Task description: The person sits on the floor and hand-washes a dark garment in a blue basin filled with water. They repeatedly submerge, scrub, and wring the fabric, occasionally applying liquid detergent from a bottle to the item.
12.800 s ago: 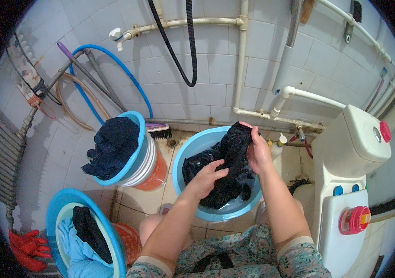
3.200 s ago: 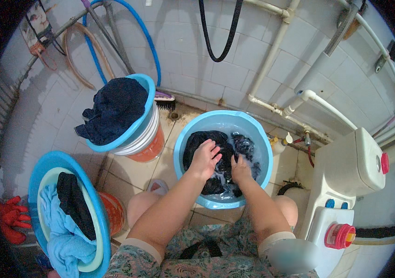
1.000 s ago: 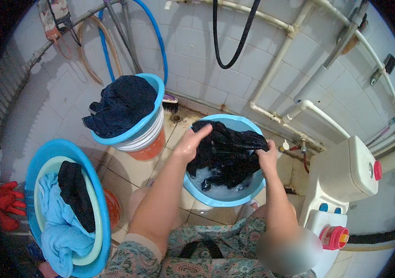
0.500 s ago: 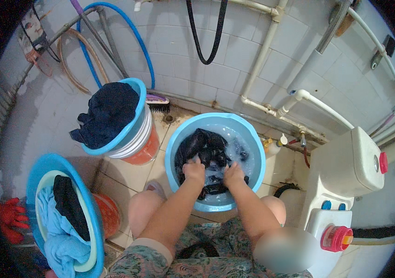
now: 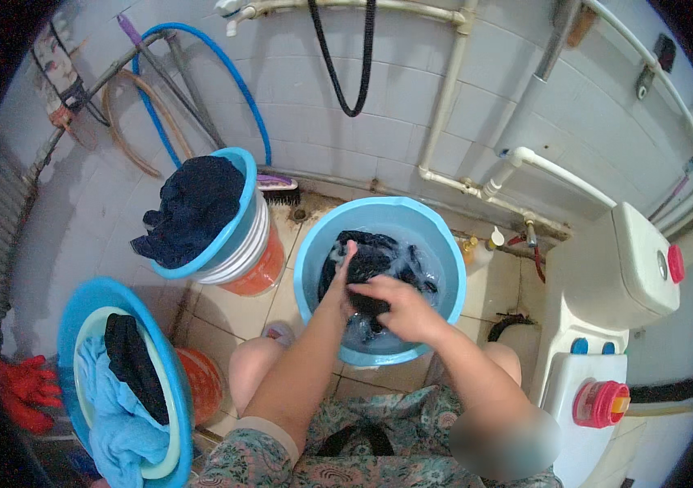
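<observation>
A round light-blue basin (image 5: pixel 444 313) stands on the floor before me, holding cloudy, sudsy water. A wet black garment (image 5: pixel 375 259) lies bunched in it, partly under the water. Over the basin's left part, my left hand (image 5: pixel 341 281) is held edge-up with its fingers stretched out. My right hand (image 5: pixel 403 307) reaches across from the right, its fingers extended and spread toward the left palm. Dark cloth shows between and beneath the two hands. Whether the right fingers touch it cannot be made out.
A blue basin (image 5: pixel 250 175) of dark clothes rests on a bucket (image 5: pixel 257 264). At lower left, another blue basin (image 5: pixel 65 358) holds light-blue and black cloths. Red gloves (image 5: pixel 27 390) hang beside it. A toilet (image 5: pixel 582 301) stands right, bottles (image 5: pixel 483 250) behind, a brush (image 5: pixel 279 189) by the wall.
Both hands were down on the black garment at the water. They have lifted and come together, fingers straightened. The garment has shifted and bunched differently. The view has tilted slightly.
</observation>
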`<state>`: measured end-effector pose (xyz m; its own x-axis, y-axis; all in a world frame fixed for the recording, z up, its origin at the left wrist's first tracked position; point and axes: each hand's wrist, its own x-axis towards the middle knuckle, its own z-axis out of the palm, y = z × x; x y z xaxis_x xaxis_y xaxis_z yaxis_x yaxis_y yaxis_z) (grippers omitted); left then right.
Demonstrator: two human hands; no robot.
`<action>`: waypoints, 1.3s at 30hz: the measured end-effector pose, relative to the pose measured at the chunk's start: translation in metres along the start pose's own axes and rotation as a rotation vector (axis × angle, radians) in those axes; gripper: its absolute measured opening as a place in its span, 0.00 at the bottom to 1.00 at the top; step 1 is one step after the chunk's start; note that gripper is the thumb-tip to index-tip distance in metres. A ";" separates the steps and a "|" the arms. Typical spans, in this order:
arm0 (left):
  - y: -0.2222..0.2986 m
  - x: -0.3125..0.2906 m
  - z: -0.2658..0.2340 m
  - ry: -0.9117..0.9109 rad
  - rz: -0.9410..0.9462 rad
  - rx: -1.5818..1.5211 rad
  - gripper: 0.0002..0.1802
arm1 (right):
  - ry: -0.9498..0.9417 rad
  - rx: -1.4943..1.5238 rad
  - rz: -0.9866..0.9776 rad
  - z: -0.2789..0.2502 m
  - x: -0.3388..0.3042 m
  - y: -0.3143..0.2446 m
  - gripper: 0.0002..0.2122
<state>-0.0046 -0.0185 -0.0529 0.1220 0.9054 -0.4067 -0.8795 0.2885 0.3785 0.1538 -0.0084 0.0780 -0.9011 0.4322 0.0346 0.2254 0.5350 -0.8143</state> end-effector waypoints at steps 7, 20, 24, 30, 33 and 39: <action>0.001 -0.033 0.057 -0.045 0.100 -0.125 0.26 | 0.097 -0.048 0.039 0.015 -0.003 -0.024 0.30; 0.013 -0.045 0.080 0.401 0.715 1.512 0.30 | 0.478 -0.414 0.721 -0.012 0.017 0.072 0.14; 0.043 -0.055 0.070 0.471 0.614 1.532 0.37 | 0.236 -0.657 0.837 -0.014 0.000 0.111 0.15; 0.012 -0.036 -0.004 0.558 0.254 2.303 0.42 | 0.048 -0.689 0.606 0.024 0.006 0.117 0.40; -0.007 -0.029 -0.004 0.505 -0.001 2.423 0.35 | 0.005 -0.677 0.793 0.033 0.012 0.128 0.39; -0.010 -0.020 -0.016 0.442 -0.233 2.335 0.22 | -0.221 -0.526 0.883 0.028 0.011 0.133 0.30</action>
<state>-0.0057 -0.0439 -0.0614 -0.2381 0.8171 -0.5250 0.9289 0.3494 0.1227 0.1639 0.0467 -0.0459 -0.3735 0.7088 -0.5984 0.9203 0.3644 -0.1427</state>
